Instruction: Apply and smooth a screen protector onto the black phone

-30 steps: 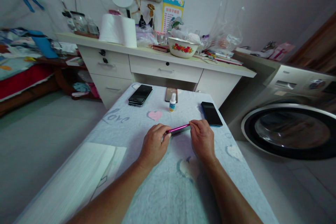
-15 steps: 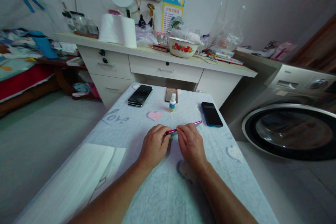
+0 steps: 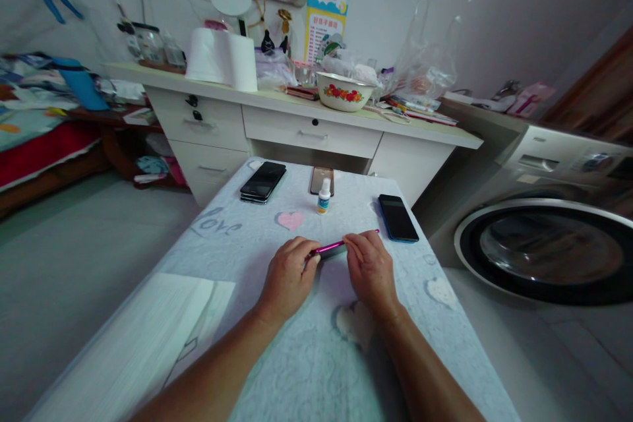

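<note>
A slim phone (image 3: 332, 248) with a shiny magenta edge is held almost edge-on above the table, its broad faces barely showing. My left hand (image 3: 288, 275) pinches its left end between thumb and fingers. Along its upper edge, toward the right end, the closed fingers of my right hand (image 3: 368, 268) press on it; whether they hold anything else is hidden. Beyond the hands stands a small white spray bottle (image 3: 324, 198) with a blue and yellow label. Just behind it lies a brownish phone or case (image 3: 316, 179).
Stacked phones (image 3: 264, 180) lie at the table's far left, and a dark phone with a blue edge (image 3: 398, 218) at the right. Pale folded sheets (image 3: 143, 336) cover the near left. A white desk (image 3: 316, 128) stands behind; a washing machine (image 3: 534, 165) is at right.
My right hand has slid to the right along the phone's edge, baring more of the magenta strip between the hands. My left hand keeps its grip in about the same place.
</note>
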A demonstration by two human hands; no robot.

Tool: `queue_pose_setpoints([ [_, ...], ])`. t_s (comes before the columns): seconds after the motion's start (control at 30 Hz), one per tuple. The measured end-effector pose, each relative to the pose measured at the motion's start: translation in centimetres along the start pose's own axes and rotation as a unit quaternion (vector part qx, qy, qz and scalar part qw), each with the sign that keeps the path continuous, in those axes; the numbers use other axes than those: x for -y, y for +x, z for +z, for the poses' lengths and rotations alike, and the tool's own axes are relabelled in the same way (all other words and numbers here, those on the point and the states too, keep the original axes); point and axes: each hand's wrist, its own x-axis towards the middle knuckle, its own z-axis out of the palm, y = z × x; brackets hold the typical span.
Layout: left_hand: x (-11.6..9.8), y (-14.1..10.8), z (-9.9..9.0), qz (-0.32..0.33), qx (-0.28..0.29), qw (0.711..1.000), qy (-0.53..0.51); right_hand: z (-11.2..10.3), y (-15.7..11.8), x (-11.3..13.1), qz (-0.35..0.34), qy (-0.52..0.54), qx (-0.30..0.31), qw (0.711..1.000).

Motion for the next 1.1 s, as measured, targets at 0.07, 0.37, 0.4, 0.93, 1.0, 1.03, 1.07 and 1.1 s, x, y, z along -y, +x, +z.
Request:
queue_pose_setpoints([
  [0.07,0.1,0.0,0.0,0.000,0.000,1.000,-0.002,-0.4,0.2,-0.5,0.012,-0.011,-0.012,1.000],
  [0.37,0.4,0.1,0.1,-0.021,0.007,1.000,-0.013,-1.5,0.8,-2.7,0.049,-0.051,-0.055,0.996],
  [0.4,0.4,0.0,0.2,-0.021,0.008,1.000,-0.015,-1.6,0.8,-3.0,0.054,-0.054,-0.058,0.995],
  [0.93,0.7,0.0,0.3,-0.021,-0.003,1.000,-0.021,-2.1,1.1,-4.8,0.166,0.025,-0.084,0.982],
  [1.0,0.7,0.0,0.3,-0.019,-0.004,1.000,-0.016,-2.0,1.0,-5.1,0.198,0.053,-0.088,0.975],
  [1.03,0.8,0.0,0.3,-0.017,-0.005,1.000,-0.013,-1.9,0.9,-5.3,0.214,0.064,-0.089,0.971],
  [1.07,0.8,0.0,0.3,-0.015,-0.006,1.000,-0.009,-1.8,0.8,-5.5,0.229,0.075,-0.090,0.966],
  [1.1,0.8,0.0,0.3,-0.013,-0.008,1.000,-0.005,-1.6,0.7,-5.7,0.242,0.085,-0.088,0.963],
])
